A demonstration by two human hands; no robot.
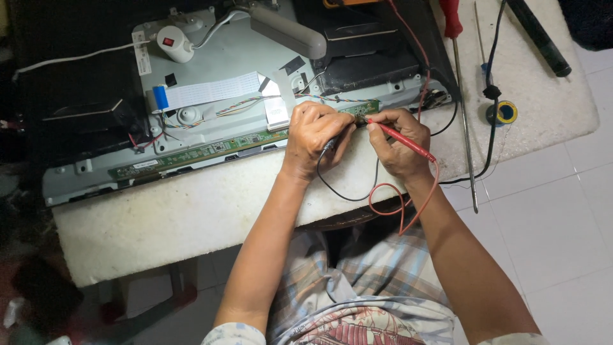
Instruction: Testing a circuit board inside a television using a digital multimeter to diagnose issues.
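My left hand (313, 137) grips a black test probe (330, 144) whose black lead (332, 185) loops down toward my lap. My right hand (399, 140) pinches a red test probe (402, 140) like a pen, its red lead (408, 198) curling below my wrist. Both probe tips meet at the right end of a long narrow green circuit board (204, 151). The board runs along the lower edge of an opened flat screen's grey metal back panel (217, 57), which lies on a white table (191, 211).
White flat ribbon cables (211, 89) and coloured wires (236, 105) cross the panel. A red-handled screwdriver (456, 45), a thin metal rod (477, 185), a black cable (491, 128) and a yellow-and-blue tape roll (504, 113) lie at right. White floor tiles (555, 217) lie beyond the table.
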